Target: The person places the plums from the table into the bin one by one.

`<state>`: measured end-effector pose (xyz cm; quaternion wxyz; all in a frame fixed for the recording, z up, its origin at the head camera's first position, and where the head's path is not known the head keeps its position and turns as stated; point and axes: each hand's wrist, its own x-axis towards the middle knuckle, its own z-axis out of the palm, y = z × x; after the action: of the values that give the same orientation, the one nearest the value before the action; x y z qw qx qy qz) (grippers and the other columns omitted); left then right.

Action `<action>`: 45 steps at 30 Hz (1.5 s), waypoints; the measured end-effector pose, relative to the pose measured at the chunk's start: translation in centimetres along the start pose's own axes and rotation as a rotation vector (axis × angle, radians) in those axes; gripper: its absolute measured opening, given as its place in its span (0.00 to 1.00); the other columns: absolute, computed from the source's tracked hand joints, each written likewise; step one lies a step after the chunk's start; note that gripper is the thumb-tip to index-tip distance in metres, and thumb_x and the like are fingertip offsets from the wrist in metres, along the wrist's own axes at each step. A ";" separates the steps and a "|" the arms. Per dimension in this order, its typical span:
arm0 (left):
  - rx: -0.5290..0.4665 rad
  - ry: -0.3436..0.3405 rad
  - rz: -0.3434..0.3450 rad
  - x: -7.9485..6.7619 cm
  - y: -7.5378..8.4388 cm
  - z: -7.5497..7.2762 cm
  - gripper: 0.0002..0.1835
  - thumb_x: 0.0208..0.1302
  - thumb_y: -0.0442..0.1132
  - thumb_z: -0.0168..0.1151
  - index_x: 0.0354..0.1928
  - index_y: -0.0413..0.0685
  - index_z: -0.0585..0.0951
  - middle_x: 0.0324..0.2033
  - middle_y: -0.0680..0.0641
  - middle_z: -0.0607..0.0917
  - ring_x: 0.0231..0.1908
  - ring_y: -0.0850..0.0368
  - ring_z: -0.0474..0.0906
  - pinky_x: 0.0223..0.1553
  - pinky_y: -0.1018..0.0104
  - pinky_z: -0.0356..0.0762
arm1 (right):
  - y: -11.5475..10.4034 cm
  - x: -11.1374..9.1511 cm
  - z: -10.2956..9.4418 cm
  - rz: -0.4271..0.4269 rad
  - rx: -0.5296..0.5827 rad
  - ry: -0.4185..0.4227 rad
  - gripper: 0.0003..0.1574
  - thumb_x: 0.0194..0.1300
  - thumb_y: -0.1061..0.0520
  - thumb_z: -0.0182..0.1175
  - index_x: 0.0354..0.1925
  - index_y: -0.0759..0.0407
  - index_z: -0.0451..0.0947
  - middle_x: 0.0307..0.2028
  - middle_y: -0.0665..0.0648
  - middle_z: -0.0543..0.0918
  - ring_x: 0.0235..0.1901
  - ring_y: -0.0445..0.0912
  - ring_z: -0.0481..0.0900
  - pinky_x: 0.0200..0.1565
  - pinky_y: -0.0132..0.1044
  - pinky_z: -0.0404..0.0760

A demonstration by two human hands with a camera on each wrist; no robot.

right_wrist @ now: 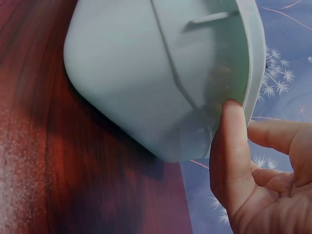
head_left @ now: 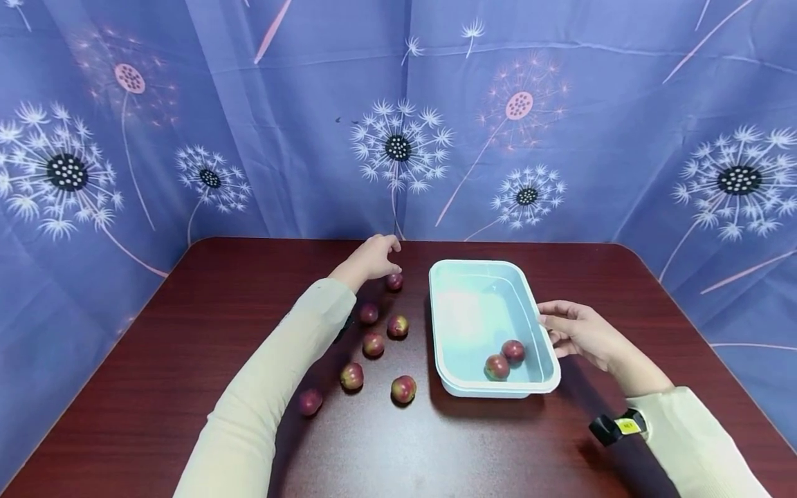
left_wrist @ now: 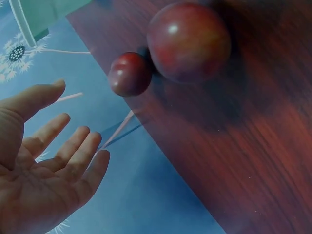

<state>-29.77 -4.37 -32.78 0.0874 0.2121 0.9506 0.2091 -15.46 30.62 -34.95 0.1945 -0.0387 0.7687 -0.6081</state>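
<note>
My left hand (head_left: pixel 373 259) reaches to the far side of the table, its fingers spread and bent a little, right by the farthest plum (head_left: pixel 394 281). In the left wrist view the palm (left_wrist: pixel 46 180) holds nothing, and that plum (left_wrist: pixel 130 74) lies beyond the fingertips, with a nearer plum (left_wrist: pixel 188 42) beside it. With thumb and fingers, my right hand (head_left: pixel 579 332) grips the right rim of a pale blue plastic tub (head_left: pixel 463 325). Two plums (head_left: pixel 497 367) rest in the tub's near right corner. The right wrist view shows the rim (right_wrist: pixel 256 58) between thumb and fingers.
Several more plums (head_left: pixel 373 344) lie scattered on the dark red wooden table (head_left: pixel 486 449), between my left sleeve (head_left: pixel 280 373) and the tub. A blue curtain with dandelion prints (head_left: pixel 299 138) hangs behind the table's far edge and along both sides.
</note>
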 end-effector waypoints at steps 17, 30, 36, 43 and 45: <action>0.083 -0.049 -0.021 1.1 -1.4 2.5 0.22 0.57 0.35 0.65 0.54 0.38 0.74 0.55 0.37 0.76 0.59 0.45 0.70 0.60 0.57 0.68 | 0.1 0.1 0.0 0.004 -0.011 0.019 0.33 0.72 0.58 0.49 0.63 0.81 0.53 0.32 0.49 0.82 0.27 0.40 0.81 0.31 0.37 0.84; 0.064 -0.103 -0.052 1.5 -1.0 3.4 0.22 0.59 0.37 0.65 0.55 0.39 0.74 0.56 0.39 0.77 0.57 0.47 0.72 0.58 0.56 0.70 | 0.0 0.0 0.0 0.012 -0.020 0.030 0.33 0.72 0.57 0.49 0.63 0.80 0.53 0.31 0.49 0.82 0.28 0.41 0.82 0.32 0.38 0.84; 0.071 -0.107 -0.043 1.4 -1.0 3.4 0.21 0.59 0.36 0.65 0.54 0.39 0.75 0.54 0.40 0.78 0.55 0.48 0.73 0.58 0.57 0.70 | -0.1 -0.1 0.0 0.010 -0.018 0.029 0.33 0.72 0.57 0.49 0.63 0.80 0.53 0.31 0.49 0.82 0.28 0.41 0.82 0.32 0.38 0.84; 0.070 -0.094 -0.044 1.3 -1.0 3.4 0.21 0.58 0.36 0.66 0.52 0.39 0.75 0.53 0.40 0.78 0.53 0.48 0.74 0.58 0.58 0.70 | 0.0 0.0 0.0 0.017 -0.020 0.024 0.34 0.72 0.57 0.49 0.63 0.80 0.52 0.32 0.49 0.82 0.29 0.41 0.82 0.32 0.39 0.84; 0.069 -0.098 -0.043 1.2 -1.0 3.3 0.21 0.58 0.36 0.66 0.53 0.39 0.75 0.53 0.40 0.78 0.52 0.48 0.74 0.57 0.58 0.71 | 0.0 0.0 0.0 0.018 -0.020 0.023 0.34 0.72 0.57 0.49 0.63 0.80 0.52 0.32 0.49 0.82 0.29 0.41 0.82 0.32 0.39 0.84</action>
<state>-30.32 -3.46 -36.26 0.1310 0.2046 0.9561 0.1636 -15.42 30.67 -34.93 0.1910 -0.0267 0.7773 -0.5989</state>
